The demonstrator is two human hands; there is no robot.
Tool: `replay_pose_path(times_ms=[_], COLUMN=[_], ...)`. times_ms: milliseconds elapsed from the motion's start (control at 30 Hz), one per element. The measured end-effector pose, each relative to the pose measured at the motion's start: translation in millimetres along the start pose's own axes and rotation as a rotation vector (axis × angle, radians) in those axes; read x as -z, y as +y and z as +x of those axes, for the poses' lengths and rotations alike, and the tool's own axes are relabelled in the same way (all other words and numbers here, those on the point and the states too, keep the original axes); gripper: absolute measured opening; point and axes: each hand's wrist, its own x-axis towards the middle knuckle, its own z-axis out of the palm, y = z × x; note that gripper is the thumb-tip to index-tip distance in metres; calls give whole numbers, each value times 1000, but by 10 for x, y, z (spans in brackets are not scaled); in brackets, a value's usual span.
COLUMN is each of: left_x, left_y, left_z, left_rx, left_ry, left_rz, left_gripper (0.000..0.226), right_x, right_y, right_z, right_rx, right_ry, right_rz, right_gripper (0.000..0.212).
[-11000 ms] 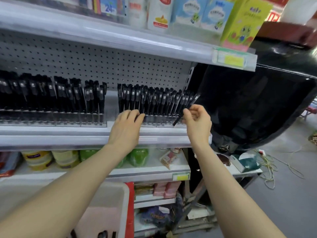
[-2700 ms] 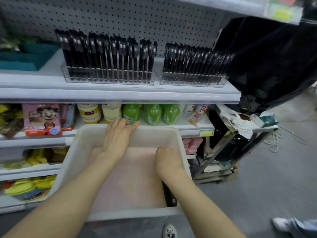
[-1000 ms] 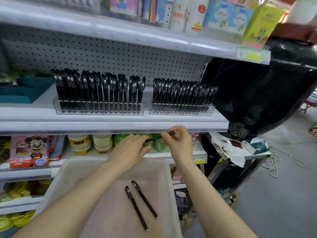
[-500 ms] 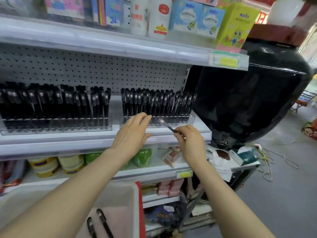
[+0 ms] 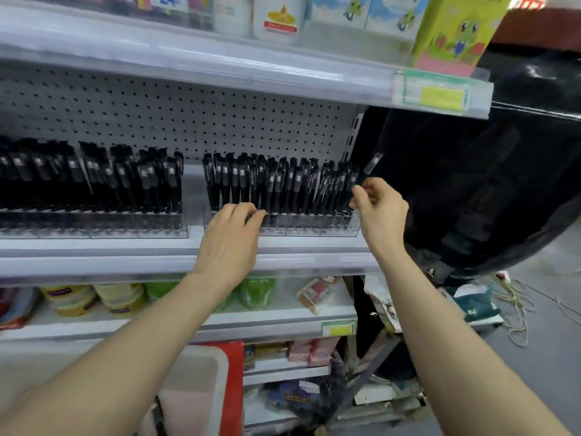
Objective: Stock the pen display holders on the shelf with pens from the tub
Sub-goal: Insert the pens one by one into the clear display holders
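Note:
Two clear pen display holders stand on the middle shelf [image 5: 125, 262], both packed with upright black pens: the left holder [image 5: 94, 229] and the right holder [image 5: 314, 228]. My left hand [image 5: 232, 237] rests on the front of the right holder, fingertips touching it near its left part. My right hand [image 5: 382, 209] pinches a black pen [image 5: 373, 163] at the right end of that holder; the pen slants up and to the right. The white tub [image 5: 204, 369] sits low in front of me, mostly hidden by my left forearm.
An upper shelf [image 5: 220, 67] with cartons overhangs the pens. A black cover [image 5: 487, 190] hangs just right of the shelf end. Jars and green bottles [image 5: 256, 292] fill the lower shelf. Cords [image 5: 518, 309] lie on the grey floor at right.
My right hand has carried the pen up from in front of the shelf edge to the right end of the right holder. My left hand moved onto the holder's front.

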Motion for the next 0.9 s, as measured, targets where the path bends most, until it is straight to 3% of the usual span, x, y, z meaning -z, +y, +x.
replay_pose_path(times_ms=[400,900], left_x=[-44,-46], left_y=[-3,-30], left_z=[24,20], left_rx=[36,16], left_ry=[20,8], left_rz=[-19,-30], left_gripper=[48,49], right_x=[-114,-192], right_y=[71,135], right_z=[113,-58], right_rx=[-20,-115], right_ry=[-159,-171], right_rz=[-270,-186], right_gripper=[20,26])
